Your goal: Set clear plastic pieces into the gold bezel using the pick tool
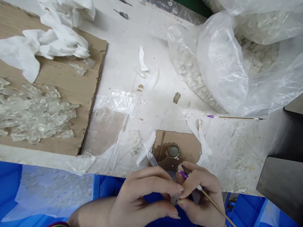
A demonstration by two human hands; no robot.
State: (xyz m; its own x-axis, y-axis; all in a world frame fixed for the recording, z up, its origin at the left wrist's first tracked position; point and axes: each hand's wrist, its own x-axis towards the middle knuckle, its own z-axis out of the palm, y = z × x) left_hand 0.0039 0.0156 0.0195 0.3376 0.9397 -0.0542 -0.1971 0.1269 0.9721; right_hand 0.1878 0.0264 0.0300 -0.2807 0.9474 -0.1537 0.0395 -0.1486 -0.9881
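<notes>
My left hand (144,198) is closed at the bottom centre, thumb and fingers pinching a small clear piece (175,198) that I can barely make out. My right hand (201,195) is closed beside it, touching it, and grips a thin wooden stick with a purple needle tip (183,174); the shaft runs off to the lower right. The tip points up toward a small cardboard square (187,145) taped to the white table, on which lies a round bronze bottle cap (174,151).
A large cardboard sheet (78,91) at left carries a heap of clear pieces (35,113) and white cloths (56,34). Big plastic bags of clear pieces (232,60) fill the upper right. A second purple-tipped stick (234,118) lies beneath them. Blue bins (47,192) line the near edge.
</notes>
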